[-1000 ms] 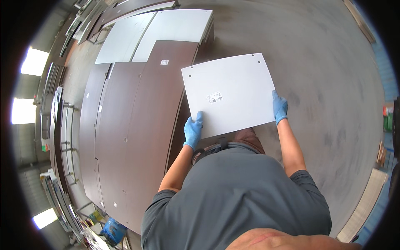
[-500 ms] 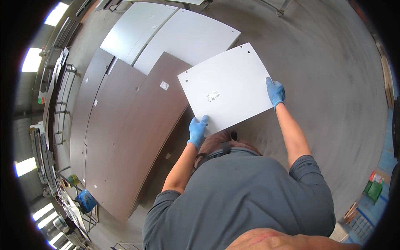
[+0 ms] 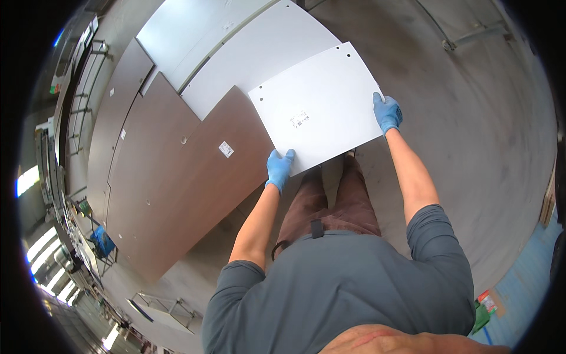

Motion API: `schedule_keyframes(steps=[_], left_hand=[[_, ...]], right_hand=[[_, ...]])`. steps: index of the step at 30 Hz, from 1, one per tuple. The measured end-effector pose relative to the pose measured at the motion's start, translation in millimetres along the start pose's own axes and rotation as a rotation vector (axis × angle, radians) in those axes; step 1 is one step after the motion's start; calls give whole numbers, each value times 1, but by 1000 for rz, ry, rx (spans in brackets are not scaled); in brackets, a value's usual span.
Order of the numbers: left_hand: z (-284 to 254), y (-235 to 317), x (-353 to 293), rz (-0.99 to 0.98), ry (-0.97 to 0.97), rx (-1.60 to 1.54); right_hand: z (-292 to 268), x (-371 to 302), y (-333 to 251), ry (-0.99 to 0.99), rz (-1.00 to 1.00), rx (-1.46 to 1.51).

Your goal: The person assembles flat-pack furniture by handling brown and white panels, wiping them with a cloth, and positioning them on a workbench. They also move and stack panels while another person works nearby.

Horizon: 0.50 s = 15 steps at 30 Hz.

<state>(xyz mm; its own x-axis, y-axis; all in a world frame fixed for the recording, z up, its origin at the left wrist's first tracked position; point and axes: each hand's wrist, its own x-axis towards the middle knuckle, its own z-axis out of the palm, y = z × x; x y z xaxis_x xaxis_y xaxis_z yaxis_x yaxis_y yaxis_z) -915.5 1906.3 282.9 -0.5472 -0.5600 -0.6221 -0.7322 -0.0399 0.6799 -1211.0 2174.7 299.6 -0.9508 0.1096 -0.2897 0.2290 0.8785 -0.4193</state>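
A white rectangular panel (image 3: pixel 321 100) is held out in front of me, tilted so its right end sits higher. Small dark holes show at its two far corners, and a printed label is stuck near its middle left. My left hand (image 3: pixel 279 168), in a blue glove, grips the near left corner with the thumb on top. On the right edge, my right hand (image 3: pixel 387 113), gloved in blue too, is closed with its thumb over the face. The fingers of both hands are partly hidden beneath the panel.
Brown boards (image 3: pixel 171 159) with labels lie side by side at my left. Beyond them are larger white boards (image 3: pixel 259 47), partly behind the held panel. A metal frame on a caster (image 3: pixel 449 45) stands far right. Grey floor (image 3: pixel 471 153) stretches along my right.
The view has shifted, and my legs now show below the panel. Both hands keep hold of the white panel, which appears slightly higher in view and overlaps the far white boards more.
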Motion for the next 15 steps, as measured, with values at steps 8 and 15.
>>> schedule_keyframes(steps=[8,15], left_hand=[[39,33,66,-118,159,-54],[71,33,80,-190,257,-91]], right_hand=[[49,107,-55,-81,-132,-13],[69,144,-60,-96,-333,-161]])
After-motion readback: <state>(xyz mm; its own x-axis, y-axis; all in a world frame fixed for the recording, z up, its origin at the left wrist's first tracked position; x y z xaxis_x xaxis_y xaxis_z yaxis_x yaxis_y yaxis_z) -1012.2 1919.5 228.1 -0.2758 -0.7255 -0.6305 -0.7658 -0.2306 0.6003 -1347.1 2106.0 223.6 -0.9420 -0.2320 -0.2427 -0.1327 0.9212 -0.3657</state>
